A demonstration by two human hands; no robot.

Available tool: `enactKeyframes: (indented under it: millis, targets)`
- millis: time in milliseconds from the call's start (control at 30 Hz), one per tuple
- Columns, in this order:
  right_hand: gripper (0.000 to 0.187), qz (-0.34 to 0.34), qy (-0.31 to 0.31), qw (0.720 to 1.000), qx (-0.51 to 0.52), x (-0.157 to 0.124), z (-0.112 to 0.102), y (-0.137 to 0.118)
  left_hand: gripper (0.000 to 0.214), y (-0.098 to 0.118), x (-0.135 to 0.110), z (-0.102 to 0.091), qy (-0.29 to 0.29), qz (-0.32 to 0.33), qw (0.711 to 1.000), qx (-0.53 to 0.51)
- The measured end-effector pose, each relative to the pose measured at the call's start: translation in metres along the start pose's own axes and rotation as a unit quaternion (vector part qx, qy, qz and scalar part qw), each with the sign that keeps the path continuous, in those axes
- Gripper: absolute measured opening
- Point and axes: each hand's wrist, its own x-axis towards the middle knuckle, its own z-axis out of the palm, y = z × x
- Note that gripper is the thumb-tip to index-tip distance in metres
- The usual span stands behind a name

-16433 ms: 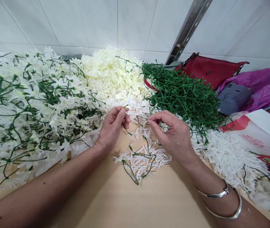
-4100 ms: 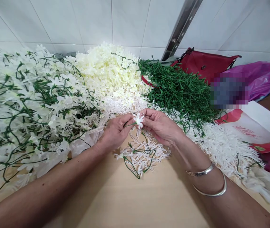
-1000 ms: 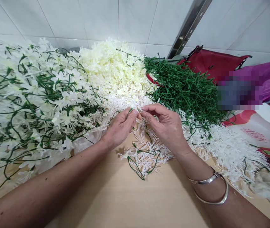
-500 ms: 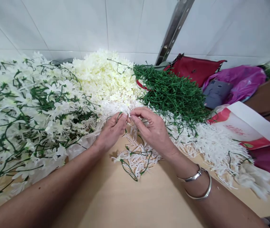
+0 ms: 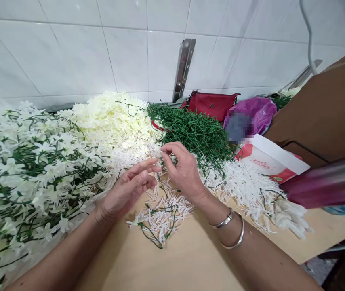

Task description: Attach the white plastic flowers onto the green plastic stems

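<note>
My left hand (image 5: 130, 186) is open, its fingers stretched and slightly apart with nothing visible in them. Close by on its right, my right hand (image 5: 183, 169) holds thumb and forefinger together in a pinch; whatever is between the tips is too small to make out against the white behind. Under both hands lies a small heap of white artificial stamens (image 5: 160, 222), with a few green plastic stems (image 5: 151, 236) and one white flower head among them. To the left spreads a large pile of stemmed white artificial flowers (image 5: 51, 178).
Behind are a mound of cream petals (image 5: 108, 121) and a heap of green stems (image 5: 193, 131). More white stamens (image 5: 245, 182) lie to the right, near a red-and-white box (image 5: 269, 159). A red bag (image 5: 211, 106) and purple plastic bag (image 5: 265, 111) stand by the tiled wall.
My hands have come apart; the left moved back and opened, while the right stays pinched. The camera view has tilted up and turned right.
</note>
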Motion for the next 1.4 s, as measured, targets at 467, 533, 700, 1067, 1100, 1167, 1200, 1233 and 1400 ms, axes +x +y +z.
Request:
enactKeyframes:
  millis: [467, 533, 700, 1067, 1100, 1167, 1200, 1233, 1400]
  targets:
    - [0.016, 0.044, 0.117, 0.945, -0.302, 0.018, -0.037, 0.048, 0.034, -0.004, -0.001, 0.002, 0.052, 0.027, 0.998, 0.02]
    - [0.016, 0.004, 0.169, 0.946, -0.277, 0.02, -0.041, 0.038, 0.034, -0.003, 0.0, 0.001, 0.061, 0.028, 0.998, 0.007]
    - [0.017, -0.107, 0.169, 0.965, -0.17, 0.013, -0.031, 0.013, 0.036, -0.003, 0.003, -0.002, 0.081, 0.021, 0.996, -0.037]
    - [0.018, -0.382, -0.099, 0.91, -0.131, -0.018, 0.024, -0.019, 0.033, -0.007, 0.007, -0.006, 0.133, 0.034, 0.987, -0.083]
    - [0.017, -0.362, -0.082, 0.918, -0.136, -0.018, 0.023, -0.018, 0.032, -0.007, 0.007, -0.006, 0.127, 0.036, 0.987, -0.086]
    - [0.018, -0.32, -0.038, 0.934, -0.155, -0.017, 0.02, -0.015, 0.034, -0.006, 0.008, -0.005, 0.109, 0.033, 0.989, -0.097]
    - [0.019, -0.306, -0.02, 0.937, -0.17, -0.017, 0.018, -0.014, 0.036, -0.006, 0.008, -0.005, 0.1, 0.028, 0.99, -0.1]
    - [0.02, -0.301, -0.009, 0.935, -0.187, -0.016, 0.016, -0.013, 0.039, -0.007, 0.009, -0.004, 0.092, 0.022, 0.991, -0.099]
    - [0.025, -0.352, -0.058, 0.906, -0.227, -0.012, 0.014, -0.015, 0.034, -0.01, 0.009, -0.002, 0.071, 0.049, 0.995, -0.056]
